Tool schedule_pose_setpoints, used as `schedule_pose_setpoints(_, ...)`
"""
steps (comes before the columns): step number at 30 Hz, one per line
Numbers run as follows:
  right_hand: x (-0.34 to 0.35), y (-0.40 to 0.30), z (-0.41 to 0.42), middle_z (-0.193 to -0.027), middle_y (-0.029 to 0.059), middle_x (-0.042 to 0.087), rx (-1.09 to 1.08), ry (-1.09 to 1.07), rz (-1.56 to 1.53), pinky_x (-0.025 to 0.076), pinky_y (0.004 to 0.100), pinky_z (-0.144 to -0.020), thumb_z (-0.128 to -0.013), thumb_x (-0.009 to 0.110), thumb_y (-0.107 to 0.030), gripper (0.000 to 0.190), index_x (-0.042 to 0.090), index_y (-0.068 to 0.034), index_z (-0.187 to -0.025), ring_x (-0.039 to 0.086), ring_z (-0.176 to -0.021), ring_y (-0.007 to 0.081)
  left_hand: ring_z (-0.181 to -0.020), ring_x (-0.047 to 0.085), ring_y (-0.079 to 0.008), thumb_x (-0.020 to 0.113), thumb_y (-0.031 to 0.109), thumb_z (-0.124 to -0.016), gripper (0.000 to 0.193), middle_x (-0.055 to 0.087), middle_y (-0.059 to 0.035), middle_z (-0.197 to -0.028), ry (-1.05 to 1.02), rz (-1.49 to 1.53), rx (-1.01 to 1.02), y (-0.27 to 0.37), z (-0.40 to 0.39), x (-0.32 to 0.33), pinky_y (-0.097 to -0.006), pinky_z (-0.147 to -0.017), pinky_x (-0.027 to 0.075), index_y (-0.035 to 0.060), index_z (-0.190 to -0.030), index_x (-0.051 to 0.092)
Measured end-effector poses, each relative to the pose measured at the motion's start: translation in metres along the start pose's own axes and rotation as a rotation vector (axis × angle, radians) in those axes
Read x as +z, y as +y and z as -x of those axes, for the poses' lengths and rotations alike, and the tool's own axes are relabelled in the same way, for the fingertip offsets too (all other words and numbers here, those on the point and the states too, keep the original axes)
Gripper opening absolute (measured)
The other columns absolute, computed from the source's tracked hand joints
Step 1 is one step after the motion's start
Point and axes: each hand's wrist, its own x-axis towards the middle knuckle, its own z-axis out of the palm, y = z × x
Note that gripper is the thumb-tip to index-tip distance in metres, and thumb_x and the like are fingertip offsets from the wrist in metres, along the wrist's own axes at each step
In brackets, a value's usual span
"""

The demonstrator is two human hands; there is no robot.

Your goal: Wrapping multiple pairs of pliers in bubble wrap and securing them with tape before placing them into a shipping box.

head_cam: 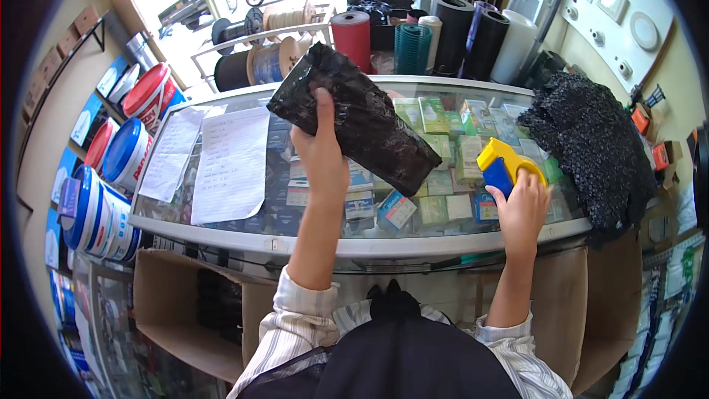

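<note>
A long package wrapped in shiny black plastic (368, 122) is tilted above the glass counter, and my left hand (321, 149) grips its left end with the thumb on top. To the right, my right hand (523, 205) is closed on a yellow and blue tape dispenser (498, 169), close over the glass. Its tape roll is mostly hidden by my fingers. Beyond it, at the counter's right end, lies a heap of black bubble wrap (592, 149). Sheets of paper with handwriting (230, 166) rest on the counter's left part.
The glass display counter (332, 246) holds many small boxes under its top. Open cardboard boxes stand below at the left (183, 316) and right (559, 310). Behind the counter are cable spools (277, 61) and upright rolls (352, 39). Paint buckets (99, 210) line the left wall.
</note>
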Motion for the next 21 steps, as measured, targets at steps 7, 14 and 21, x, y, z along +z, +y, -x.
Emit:
schedule_pose_setpoints(7,-0.039,-0.090,-0.005,-0.122,0.0162,0.049,-0.556,0.252,-0.655,0.037,0.0440,-0.095,-0.068,0.072,-0.042,0.081,0.040,-0.005,-0.133,0.050,-0.109,0.0331,-0.084,0.060,-0.0154,0.055,0.031,-0.092,0.038,0.059,-0.0088,-0.098,0.156,0.128,0.079,0.000,0.012,-0.007,-0.0279,-0.072,0.051,-0.0020,-0.109,0.050)
schedule_pose_setpoints(14,-0.025,-0.161,0.033,-0.101,0.0104,0.052,-0.903,0.053,-0.802,0.048,0.0362,-0.069,-0.060,0.078,-0.033,0.091,0.036,-0.007,-0.136,0.057,-0.084,0.0281,-0.082,0.060,-0.0136,0.052,0.035,-0.093,0.039,0.059,-0.0073,-0.096,0.299,0.161,0.098,0.051,0.024,-0.071,-0.0271,-0.068,0.051,0.0000,-0.109,0.050)
schedule_pose_setpoints(21,-0.041,-0.230,0.098,-0.096,0.0163,0.054,-1.086,-0.218,-1.227,0.049,0.0376,-0.069,-0.058,0.081,-0.023,0.094,0.033,-0.001,-0.135,0.058,-0.083,0.0314,-0.103,0.052,-0.0129,0.054,0.036,-0.092,0.051,0.053,-0.0073,-0.112,0.313,0.038,0.339,0.128,0.087,-0.141,-0.0286,-0.089,0.043,0.0019,-0.126,0.037)
